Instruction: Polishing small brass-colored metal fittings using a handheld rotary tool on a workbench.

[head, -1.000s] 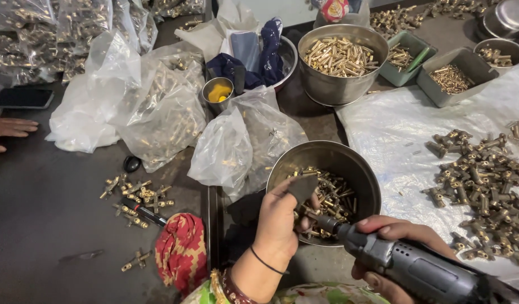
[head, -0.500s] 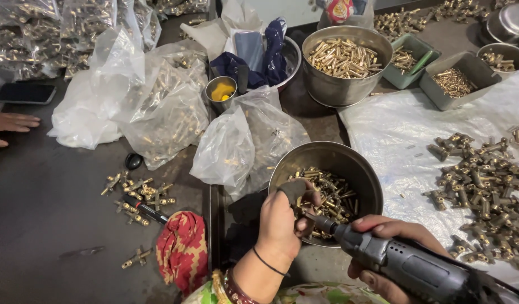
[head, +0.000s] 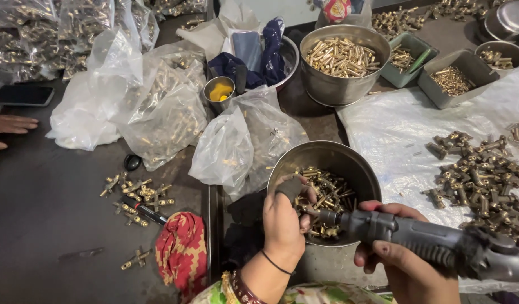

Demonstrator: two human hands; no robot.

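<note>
Lower centre of frame, over steel bowl [head: 327,155] | L hand [head: 283,222] now fisted on small brass fitting [head: 304,209], was reaching in 1 s ago | R hand [head: 403,264] wrapped on power tool [head: 417,239], tip now at fitting | part picked, tool engaged

Beside the round grey steel bowl [head: 349,155] of brass-yellow fittings [head: 327,194] lies a red, yellow-patterned cloth [head: 182,250]. Above it, dark blue fabric [head: 259,53].
</note>
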